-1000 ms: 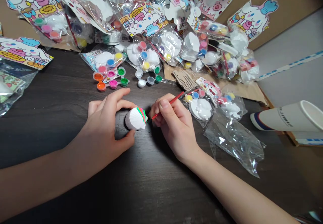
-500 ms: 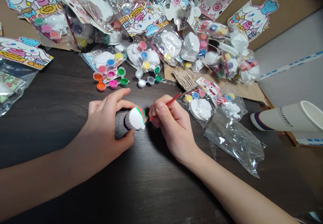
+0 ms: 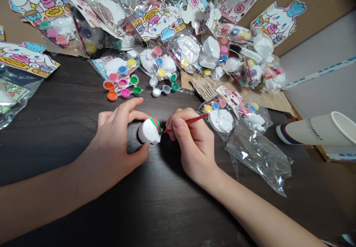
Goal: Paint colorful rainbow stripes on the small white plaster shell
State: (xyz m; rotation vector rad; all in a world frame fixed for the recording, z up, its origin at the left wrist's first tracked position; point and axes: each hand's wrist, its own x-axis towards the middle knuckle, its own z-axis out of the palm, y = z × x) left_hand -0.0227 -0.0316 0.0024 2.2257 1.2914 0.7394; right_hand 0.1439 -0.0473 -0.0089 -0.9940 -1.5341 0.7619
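Observation:
A white shell-shaped plaster piece (image 3: 148, 131) lies on the dark table (image 3: 155, 202), with green, orange and pink stripes along its upper right side. My left hand (image 3: 118, 135) steadies it between thumb and fingers. In my right hand (image 3: 193, 139) is a thin red paintbrush (image 3: 194, 119), its dark tip at the striped right edge of the shell. Beyond my left fingers sit open paint pots in orange, pink and green (image 3: 125, 93). Another strip of pots, white, grey and green (image 3: 166, 89), stands to their right.
Clear bags of plaster shapes and paints (image 3: 187, 48) are heaped across the back. Torn cardboard (image 3: 204, 88) lies before them. An emptied-looking plastic bag (image 3: 258, 158) and a white paper cup (image 3: 314, 130) are on the right; another bag (image 3: 13, 95) is at the left.
The red brush has tilted lower, its back end swinging right and down. My right hand has turned slightly with it. My left hand and the shell have barely moved.

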